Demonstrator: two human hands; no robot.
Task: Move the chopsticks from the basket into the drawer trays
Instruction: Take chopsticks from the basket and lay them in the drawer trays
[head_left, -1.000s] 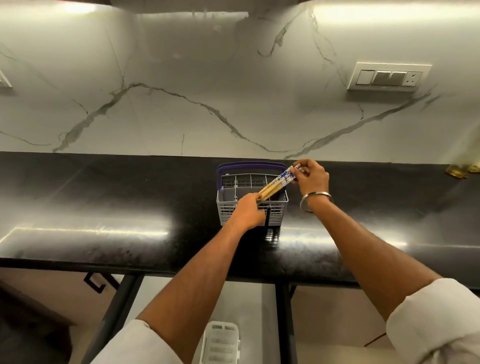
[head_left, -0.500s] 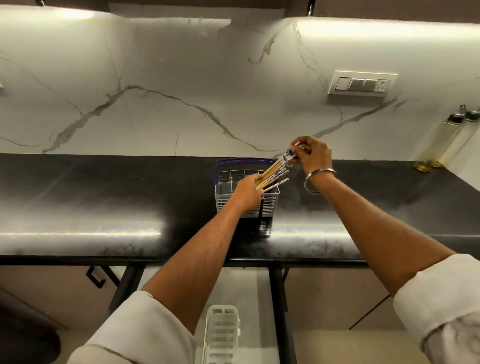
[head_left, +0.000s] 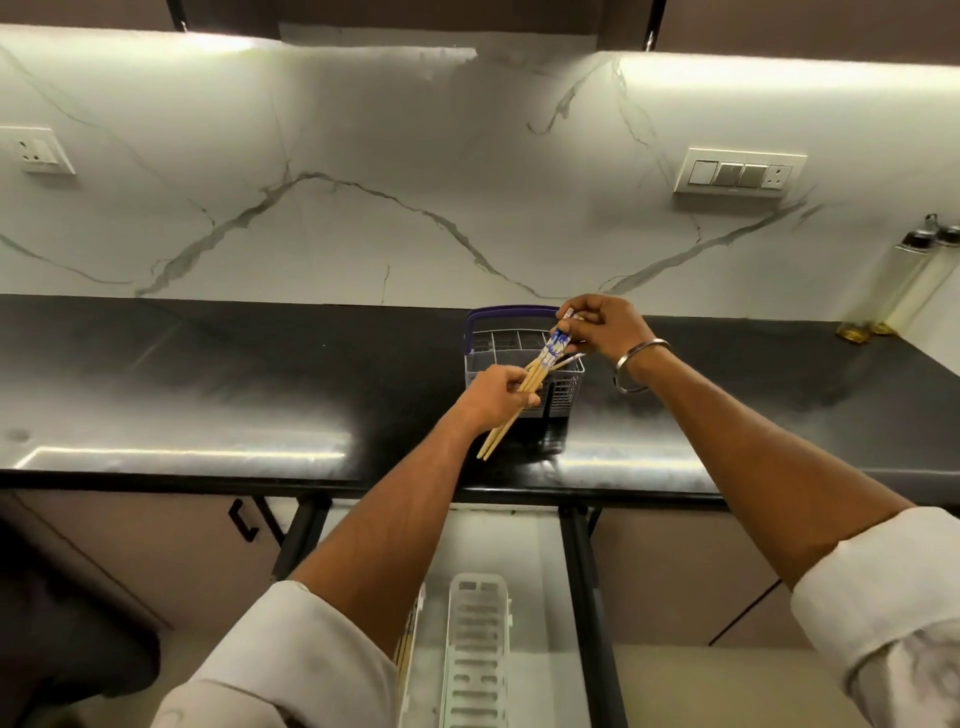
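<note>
A grey mesh basket (head_left: 563, 387) with a purple handle stands on the black counter. A bundle of wooden chopsticks (head_left: 540, 366) with blue-and-white tops slants over its front rim. My left hand (head_left: 498, 397) grips the bundle at its middle, and the bare tips stick out below that hand. My right hand (head_left: 605, 327) pinches the patterned top ends above the basket. Below the counter, the open drawer holds a white slotted tray (head_left: 475, 654); more chopsticks (head_left: 408, 636) lie in a tray to its left, partly hidden by my left sleeve.
The black counter (head_left: 208, 395) runs the full width, with its front edge just above the drawer. Two oil bottles (head_left: 898, 283) stand at the far right against the marble wall. Switch plates are on the wall at left (head_left: 36, 150) and right (head_left: 737, 171).
The chopstick bundle has come up out of the basket and toward me, with its lower tips now showing below my left hand. My head has tilted down, showing more of the drawer.
</note>
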